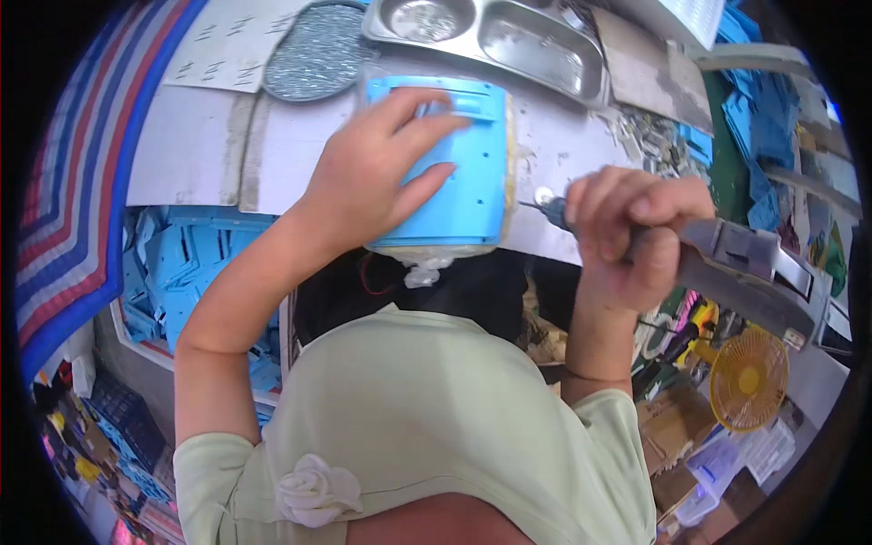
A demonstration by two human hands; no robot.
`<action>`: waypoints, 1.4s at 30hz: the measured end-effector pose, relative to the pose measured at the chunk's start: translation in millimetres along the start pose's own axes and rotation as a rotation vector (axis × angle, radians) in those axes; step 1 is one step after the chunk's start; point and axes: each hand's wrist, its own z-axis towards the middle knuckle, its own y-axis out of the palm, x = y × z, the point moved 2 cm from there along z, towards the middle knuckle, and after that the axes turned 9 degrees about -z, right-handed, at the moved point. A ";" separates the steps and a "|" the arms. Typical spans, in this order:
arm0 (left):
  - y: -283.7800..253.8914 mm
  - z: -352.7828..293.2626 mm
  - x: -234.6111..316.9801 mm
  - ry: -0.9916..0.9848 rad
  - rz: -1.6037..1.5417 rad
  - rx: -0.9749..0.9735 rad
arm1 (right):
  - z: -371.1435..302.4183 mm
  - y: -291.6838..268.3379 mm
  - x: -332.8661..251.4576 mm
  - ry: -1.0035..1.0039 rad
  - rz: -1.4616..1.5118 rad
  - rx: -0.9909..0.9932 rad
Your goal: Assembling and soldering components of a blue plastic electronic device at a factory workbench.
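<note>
Left hand (377, 168) spread flat on blue case (454, 173), pressing it at near edge of desk (300, 154); right hand (627, 232) gripping driver (727, 263), tip beside case's right side; steel tray (536, 41) behind.

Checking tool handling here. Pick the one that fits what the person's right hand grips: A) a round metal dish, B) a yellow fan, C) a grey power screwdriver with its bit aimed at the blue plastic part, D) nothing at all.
C: the right hand is wrapped around the grey power screwdriver, its bit pointing at the side of the blue plastic part that the left hand presses down.
</note>
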 end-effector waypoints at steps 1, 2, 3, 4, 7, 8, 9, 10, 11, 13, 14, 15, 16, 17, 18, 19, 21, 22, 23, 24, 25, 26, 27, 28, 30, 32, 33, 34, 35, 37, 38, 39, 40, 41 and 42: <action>-5.5 10.2 0.5 -0.034 0.101 0.076 | 0.2 -0.7 -5.0 0.007 -0.027 -0.002; 0.6 21.3 -13.0 -0.046 0.158 0.035 | 2.3 0.5 -7.5 0.005 -0.041 -0.006; 4.5 27.1 -26.7 -0.065 0.223 -0.007 | 7.0 1.2 -9.2 -0.028 -0.019 -0.044; -0.4 25.6 -25.6 0.017 0.194 -0.001 | 12.2 -1.6 -9.4 -0.067 0.006 -0.085; -40.7 1.5 -18.3 0.123 0.076 0.077 | 30.7 -10.2 -21.5 -0.103 0.045 -0.109; -68.8 -27.8 -16.5 0.050 0.023 0.142 | 34.7 -16.5 -22.6 -0.108 0.072 -0.089; -95.9 -60.4 -14.0 -0.020 -0.029 0.207 | 38.9 -20.0 -23.1 -0.115 0.071 -0.118; -115.5 -103.5 -19.9 -0.166 -0.018 0.337 | 43.6 -21.2 -24.7 -0.122 0.063 -0.145; -127.1 -152.2 -27.8 -0.310 -0.009 0.469 | 48.6 -21.0 -23.1 -0.128 0.069 -0.175; -137.7 -257.1 -51.3 -0.711 0.024 0.781 | 51.7 -28.8 -14.3 -0.096 0.092 -0.140; -141.5 -325.8 -70.7 -0.840 0.084 0.867 | 54.9 -29.2 -6.9 -0.081 0.104 -0.123; -138.1 -390.5 -82.2 -1.055 -0.026 1.075 | 59.1 -25.9 0.0 -0.082 0.111 -0.115; -139.9 -442.4 -84.0 -1.311 0.369 1.044 | 64.4 -20.5 6.0 -0.073 0.124 -0.121; -136.5 -468.3 -81.2 -1.413 0.086 1.363 | 68.3 -17.8 9.1 -0.064 0.119 -0.121; -133.6 -492.3 -69.2 -1.480 -0.210 1.680 | 72.6 -14.2 17.8 -0.049 0.139 -0.126; -130.6 -515.6 -68.2 -1.536 0.077 1.539 | 77.9 -6.7 21.4 -0.046 0.136 -0.108; -125.6 -516.1 -81.7 -1.578 0.608 1.201 | 83.6 2.4 20.1 -0.058 0.130 -0.128; -122.4 -487.2 -92.4 -1.275 0.665 1.046 | 86.5 3.7 18.4 -0.066 0.119 -0.130; -121.3 -403.1 -84.6 -0.964 0.695 0.892 | 86.7 1.6 15.7 -0.053 0.098 -0.114; -134.3 -329.1 -71.6 -0.798 0.639 0.819 | 86.5 1.3 15.7 -0.044 0.078 -0.100; -151.4 -262.2 -67.8 -0.640 0.584 0.741 | 85.7 1.0 16.1 -0.029 0.059 -0.088; -169.4 -214.7 -77.4 -0.550 0.549 0.668 | 85.5 -0.1 17.9 -0.008 0.044 -0.073; -186.9 -171.9 -96.2 -0.460 0.514 0.594 | 84.7 -1.6 19.3 0.020 0.043 -0.053; -204.8 -127.3 -123.5 -0.312 0.618 0.614 | 83.5 -6.1 18.4 0.027 0.021 -0.041; -247.8 -48.1 -200.0 -0.223 0.489 0.782 | 81.4 -14.7 14.3 0.043 -0.017 -0.016; -301.9 18.1 -274.3 -0.371 0.556 0.884 | 80.4 -21.9 8.0 0.055 -0.032 0.001; -328.0 44.3 -304.4 -0.437 0.633 0.944 | 79.2 -26.2 5.6 0.047 -0.054 0.011; -347.0 69.2 -330.3 -0.504 0.703 1.002 | 77.2 -30.4 3.1 0.041 -0.083 0.024; -357.8 92.8 -349.6 -0.601 0.756 1.044 | 74.1 -34.7 1.1 0.057 -0.092 0.046; -378.1 128.4 -385.3 -0.795 0.782 1.068 | 70.6 -39.2 -2.7 0.072 -0.140 0.090; -391.9 135.1 -402.0 -0.894 0.753 1.053 | 69.0 -41.3 -3.5 0.083 -0.162 0.109; -397.1 139.0 -414.3 -0.991 0.719 1.033 | 67.6 -44.7 -3.6 0.104 -0.166 0.112; -395.7 142.9 -419.5 -0.957 0.676 1.057 | 67.4 -48.0 -4.5 0.089 -0.176 0.118; -395.0 143.5 -422.0 -0.928 0.635 1.083 | 67.5 -51.1 -4.3 0.077 -0.183 0.119; -401.1 137.5 -419.2 -0.902 0.609 1.113 | 68.6 -52.5 -3.5 0.066 -0.176 0.112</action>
